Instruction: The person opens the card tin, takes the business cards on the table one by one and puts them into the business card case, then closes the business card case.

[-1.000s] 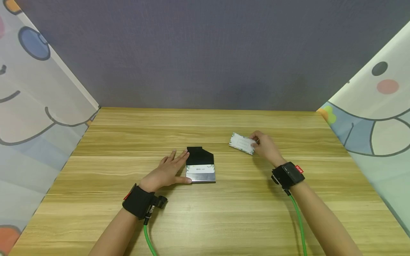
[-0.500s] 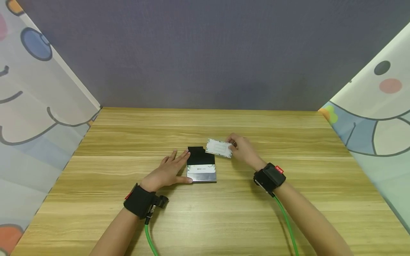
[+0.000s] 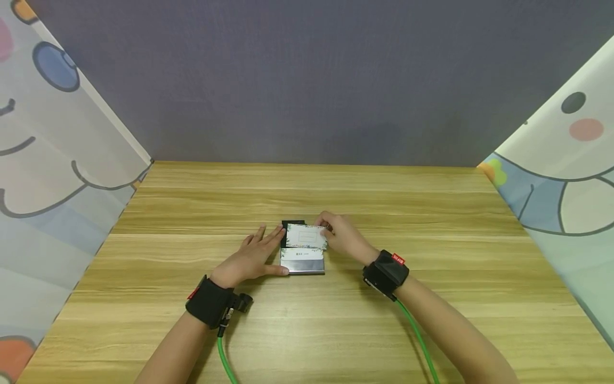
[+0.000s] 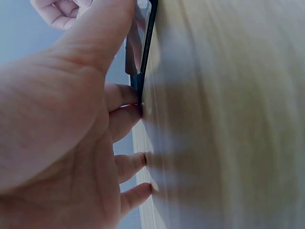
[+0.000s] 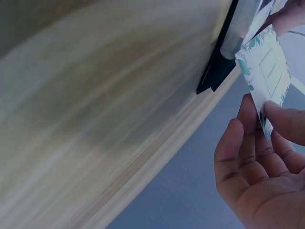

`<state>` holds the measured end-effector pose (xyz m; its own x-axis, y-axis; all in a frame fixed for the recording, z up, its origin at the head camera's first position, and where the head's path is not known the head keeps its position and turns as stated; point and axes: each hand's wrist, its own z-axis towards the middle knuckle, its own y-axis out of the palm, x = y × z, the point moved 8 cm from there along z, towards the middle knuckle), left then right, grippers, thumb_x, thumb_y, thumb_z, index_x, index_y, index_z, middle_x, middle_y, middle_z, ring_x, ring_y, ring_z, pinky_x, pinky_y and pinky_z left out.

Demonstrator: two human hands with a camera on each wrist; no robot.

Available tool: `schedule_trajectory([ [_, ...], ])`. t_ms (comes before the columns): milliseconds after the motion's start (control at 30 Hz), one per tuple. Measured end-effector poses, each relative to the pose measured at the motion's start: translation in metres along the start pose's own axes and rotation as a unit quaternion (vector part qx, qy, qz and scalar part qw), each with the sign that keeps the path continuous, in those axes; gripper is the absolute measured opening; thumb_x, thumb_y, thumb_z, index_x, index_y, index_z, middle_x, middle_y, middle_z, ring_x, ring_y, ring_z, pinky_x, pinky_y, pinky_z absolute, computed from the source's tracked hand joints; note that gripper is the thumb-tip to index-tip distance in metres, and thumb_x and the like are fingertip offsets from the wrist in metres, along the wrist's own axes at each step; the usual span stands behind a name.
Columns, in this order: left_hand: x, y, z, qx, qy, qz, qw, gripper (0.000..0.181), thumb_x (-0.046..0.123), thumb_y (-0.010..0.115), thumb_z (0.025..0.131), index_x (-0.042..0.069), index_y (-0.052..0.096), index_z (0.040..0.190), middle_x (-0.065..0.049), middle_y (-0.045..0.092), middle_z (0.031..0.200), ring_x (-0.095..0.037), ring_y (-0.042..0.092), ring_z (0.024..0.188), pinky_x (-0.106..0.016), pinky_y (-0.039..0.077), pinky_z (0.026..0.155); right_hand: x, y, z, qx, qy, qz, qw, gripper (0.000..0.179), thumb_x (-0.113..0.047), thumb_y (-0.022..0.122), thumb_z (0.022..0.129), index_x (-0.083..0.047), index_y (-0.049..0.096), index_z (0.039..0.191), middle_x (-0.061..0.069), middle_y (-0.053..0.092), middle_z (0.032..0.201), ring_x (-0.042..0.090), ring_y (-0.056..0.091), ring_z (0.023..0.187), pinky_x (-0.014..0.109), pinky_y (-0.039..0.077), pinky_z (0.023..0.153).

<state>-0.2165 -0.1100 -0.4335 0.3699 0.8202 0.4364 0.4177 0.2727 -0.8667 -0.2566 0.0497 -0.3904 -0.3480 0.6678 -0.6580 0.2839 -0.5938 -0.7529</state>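
A card case (image 3: 302,267) with a silver front pocket and a black open flap lies on the table. One white card (image 3: 293,255) with leaf print shows at the pocket's top edge. My left hand (image 3: 251,258) lies spread at the case's left side, thumb and fingertips touching its edge. Between thumb and fingers, my right hand (image 3: 342,236) pinches another white card (image 3: 305,236) with a leafy border by its right end. That card is above the black flap and covers most of it. In the right wrist view, the pinched card (image 5: 269,71) is tilted beside the case (image 5: 228,43).
The wooden table (image 3: 307,330) stretches out around both hands. A grey-blue panel (image 3: 307,80) stands along its back edge. Cartoon-printed sheets (image 3: 57,144) flank it left and right. Green cables (image 3: 416,330) trail from the black wrist bands.
My right hand has carried its card leftward and toward me, from the right of the case to above the black flap. The left hand has stayed in place at the case.
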Motion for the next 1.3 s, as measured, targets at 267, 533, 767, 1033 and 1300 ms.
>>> schedule_trajectory([
  [267, -0.001, 0.0, 0.0, -0.003, -0.003, 0.004, 1.0, 0.094, 0.056, 0.059, 0.079, 0.011, 0.013, 0.148, -0.006, 0.007, 0.155, -0.039, -0.001, 0.14, -0.059, 0.01, 0.109, -0.004, 0.008, 0.001, 0.001, -0.021, 0.0, 0.9998, 0.017, 0.004, 0.056, 0.086, -0.005, 0.063, 0.098, 0.008, 0.066, 0.097, 0.014, 0.056, 0.077, 0.024, 0.047, 0.066],
  [533, -0.001, 0.0, 0.0, 0.002, 0.0, 0.005, 1.0, 0.094, 0.055, 0.06, 0.079, 0.011, 0.013, 0.148, -0.007, 0.007, 0.155, -0.039, -0.001, 0.14, -0.059, 0.011, 0.109, -0.007, 0.015, -0.001, -0.005, -0.029, 0.0, 0.9996, 0.016, 0.004, 0.057, 0.086, -0.005, 0.064, 0.097, 0.008, 0.065, 0.1, 0.013, 0.054, 0.078, 0.024, 0.046, 0.067],
  [767, -0.002, 0.001, 0.0, 0.002, -0.001, 0.004, 1.0, 0.094, 0.056, 0.059, 0.079, 0.011, 0.013, 0.148, -0.006, 0.007, 0.155, -0.038, -0.001, 0.14, -0.059, 0.01, 0.109, -0.01, 0.018, -0.004, -0.015, -0.041, -0.012, 0.999, 0.019, 0.003, 0.058, 0.085, -0.008, 0.064, 0.099, 0.007, 0.066, 0.099, 0.011, 0.051, 0.072, 0.022, 0.044, 0.063],
  [1033, -0.003, 0.002, 0.001, 0.002, -0.002, 0.01, 0.9999, 0.094, 0.056, 0.059, 0.079, 0.011, 0.013, 0.148, -0.005, 0.007, 0.155, -0.039, -0.001, 0.14, -0.059, 0.011, 0.109, -0.011, 0.017, -0.005, -0.001, -0.04, -0.028, 0.9988, 0.021, 0.005, 0.056, 0.085, -0.007, 0.065, 0.099, 0.007, 0.067, 0.098, 0.01, 0.05, 0.069, 0.021, 0.043, 0.061],
  [1300, -0.003, 0.001, 0.001, 0.004, 0.003, 0.006, 1.0, 0.094, 0.056, 0.059, 0.079, 0.009, 0.015, 0.147, -0.008, 0.009, 0.154, -0.04, 0.001, 0.14, -0.059, 0.012, 0.109, -0.013, 0.018, -0.005, 0.003, -0.042, -0.04, 0.9983, 0.023, 0.007, 0.055, 0.084, -0.008, 0.066, 0.099, 0.008, 0.067, 0.104, 0.01, 0.052, 0.07, 0.02, 0.043, 0.061],
])
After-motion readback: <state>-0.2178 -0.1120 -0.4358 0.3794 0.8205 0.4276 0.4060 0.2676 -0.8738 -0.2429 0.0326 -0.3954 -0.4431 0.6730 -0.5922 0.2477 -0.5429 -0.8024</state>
